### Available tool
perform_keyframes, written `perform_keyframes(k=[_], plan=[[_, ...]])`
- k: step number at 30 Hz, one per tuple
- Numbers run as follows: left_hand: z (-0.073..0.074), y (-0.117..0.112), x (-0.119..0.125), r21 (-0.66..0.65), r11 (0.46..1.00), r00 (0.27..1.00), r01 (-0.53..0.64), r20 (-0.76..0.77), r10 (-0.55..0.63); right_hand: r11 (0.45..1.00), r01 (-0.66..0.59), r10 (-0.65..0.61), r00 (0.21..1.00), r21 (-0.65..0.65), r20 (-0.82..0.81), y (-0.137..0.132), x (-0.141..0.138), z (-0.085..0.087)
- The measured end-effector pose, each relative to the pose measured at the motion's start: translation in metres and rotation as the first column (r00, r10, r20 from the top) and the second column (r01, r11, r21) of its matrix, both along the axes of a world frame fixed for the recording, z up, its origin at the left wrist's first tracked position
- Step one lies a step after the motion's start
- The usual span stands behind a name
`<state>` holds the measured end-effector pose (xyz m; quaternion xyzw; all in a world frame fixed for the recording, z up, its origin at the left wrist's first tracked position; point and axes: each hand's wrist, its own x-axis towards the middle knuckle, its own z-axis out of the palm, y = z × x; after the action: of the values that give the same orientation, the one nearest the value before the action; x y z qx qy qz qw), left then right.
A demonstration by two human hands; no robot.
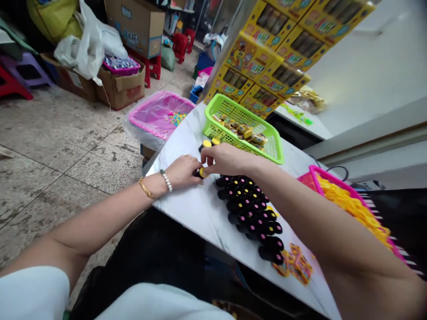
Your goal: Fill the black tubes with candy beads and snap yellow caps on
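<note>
My left hand (182, 172) rests on the near left part of the white table, its fingers closed on a small black tube with a yellow cap (201, 172). From the right my right hand (225, 159) reaches across, with thumb and fingertips pinched at that yellow cap. Just beyond my fingers stand two more black tubes with yellow caps (207, 144). Under my right forearm lie several black tubes (245, 205) in slanting rows, some ends showing pink dots and others yellow. Part of the rows is hidden by the arm.
A green basket (282, 153) of gold-wrapped pieces stands at the back, before stacked yellow boxes (248, 58). A pink basket of yellow-orange pieces (353, 202) is at the right. Orange wrappers (298, 264) lie near the front. A pink tray (150, 113) of small colourful beads adjoins the left edge.
</note>
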<state>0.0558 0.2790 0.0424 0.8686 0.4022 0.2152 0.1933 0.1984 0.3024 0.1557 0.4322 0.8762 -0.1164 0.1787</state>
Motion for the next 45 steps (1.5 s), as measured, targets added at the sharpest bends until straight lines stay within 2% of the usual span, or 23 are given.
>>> perform_keyframes(k=[2, 4, 6, 8, 10, 12, 14, 16, 18, 21, 24, 27, 28, 32, 35, 36, 37, 38, 39, 40, 41, 43, 45], plan=[[0.001, 0.000, -0.001, -0.021, 0.986, 0.986, -0.164, 0.023, 0.164, 0.997, 0.045, -0.036, 0.990, 0.067, -0.137, -0.011, 0.013, 0.012], [0.002, 0.000, -0.002, -0.059, 0.962, 0.961, -0.268, 0.049, 0.271, 0.983, 0.118, -0.079, 0.963, 0.139, -0.256, -0.030, 0.040, 0.026], [0.002, 0.000, -0.001, -0.119, 0.941, 0.941, -0.317, 0.084, 0.327, 0.953, 0.229, -0.160, 0.936, 0.197, -0.314, -0.051, 0.079, 0.036], [0.002, -0.001, 0.000, -0.188, 0.914, 0.913, -0.359, 0.131, 0.386, 0.886, 0.395, -0.314, 0.897, 0.244, -0.311, -0.070, 0.126, 0.036], [0.003, -0.002, 0.001, -0.223, 0.891, 0.887, -0.396, 0.159, 0.434, 0.756, 0.579, -0.497, 0.811, 0.306, -0.308, -0.085, 0.172, 0.026], [0.004, 0.001, 0.003, -0.204, 0.876, 0.874, -0.437, 0.136, 0.467, 0.644, 0.679, -0.635, 0.731, 0.353, -0.249, -0.096, 0.209, 0.007], [0.007, 0.007, 0.007, -0.146, 0.864, 0.870, -0.482, 0.040, 0.492, 0.582, 0.718, -0.716, 0.675, 0.381, -0.178, -0.102, 0.234, -0.013], [0.009, 0.015, 0.013, -0.067, 0.858, 0.859, -0.509, -0.094, 0.503, 0.562, 0.732, -0.751, 0.647, 0.386, -0.134, -0.102, 0.249, -0.033], [0.013, 0.023, 0.019, -0.002, 0.860, 0.842, -0.511, -0.201, 0.500, 0.566, 0.732, -0.759, 0.642, 0.379, -0.107, -0.096, 0.258, -0.048], [0.018, 0.024, 0.020, 0.021, 0.867, 0.835, -0.497, -0.258, 0.485, 0.591, 0.724, -0.757, 0.650, 0.355, -0.067, -0.087, 0.265, -0.064], [0.022, -0.001, 0.019, -0.007, 0.906, 0.888, -0.424, -0.201, 0.414, 0.622, 0.712, -0.739, 0.671, 0.327, -0.056, -0.086, 0.272, -0.077], [0.020, -0.052, 0.026, -0.035, 0.949, 0.950, -0.312, 0.000, 0.312, 0.636, 0.702, -0.723, 0.687, 0.320, -0.070, -0.090, 0.278, -0.084], [0.018, -0.072, 0.031, 0.009, 0.967, 0.964, -0.255, 0.077, 0.254, 0.633, 0.702, -0.722, 0.688, 0.326, -0.078, -0.092, 0.279, -0.083], [0.007, -0.141, 0.059, 0.138, 0.988, 0.970, -0.070, 0.240, 0.035, 0.605, 0.722, -0.724, 0.674, 0.337, -0.147, -0.106, 0.271, -0.067], [0.001, -0.167, 0.081, 0.255, 0.965, 0.962, 0.057, 0.245, -0.121, 0.564, 0.756, -0.647, 0.655, 0.333, -0.390, -0.135, 0.250, -0.048], [0.000, -0.172, 0.087, 0.289, 0.951, 0.958, 0.108, 0.225, -0.177, 0.523, 0.796, -0.599, 0.597, 0.303, -0.534, -0.150, 0.241, -0.044], [-0.001, -0.175, 0.093, 0.312, 0.937, 0.954, 0.155, 0.200, -0.224, 0.469, 0.857, -0.557, 0.475, 0.214, -0.681, -0.166, 0.232, -0.041], [-0.001, -0.176, 0.099, 0.326, 0.926, 0.951, 0.189, 0.174, -0.255, 0.408, 0.912, -0.534, 0.279, 0.046, -0.798, -0.183, 0.223, -0.041], [-0.002, -0.178, 0.105, 0.332, 0.920, 0.951, 0.210, 0.150, -0.271, 0.366, 0.921, -0.528, 0.085, -0.136, -0.845, -0.201, 0.215, -0.042], [-0.002, -0.179, 0.110, 0.335, 0.916, 0.952, 0.219, 0.131, -0.276, 0.346, 0.890, -0.549, -0.065, -0.297, -0.834, -0.218, 0.207, -0.046], [-0.003, -0.179, 0.115, 0.335, 0.915, 0.955, 0.223, 0.112, -0.274, 0.324, 0.851, -0.568, -0.173, -0.413, -0.804, -0.233, 0.201, -0.052], [-0.004, -0.180, 0.125, 0.324, 0.920, 0.963, 0.221, 0.075, -0.258, 0.279, 0.784, -0.607, -0.303, -0.555, -0.734, -0.255, 0.192, -0.064], [-0.005, -0.179, 0.135, 0.301, 0.931, 0.973, 0.205, 0.043, -0.228, 0.246, 0.741, -0.611, -0.382, -0.625, -0.693, -0.268, 0.186, -0.076]])
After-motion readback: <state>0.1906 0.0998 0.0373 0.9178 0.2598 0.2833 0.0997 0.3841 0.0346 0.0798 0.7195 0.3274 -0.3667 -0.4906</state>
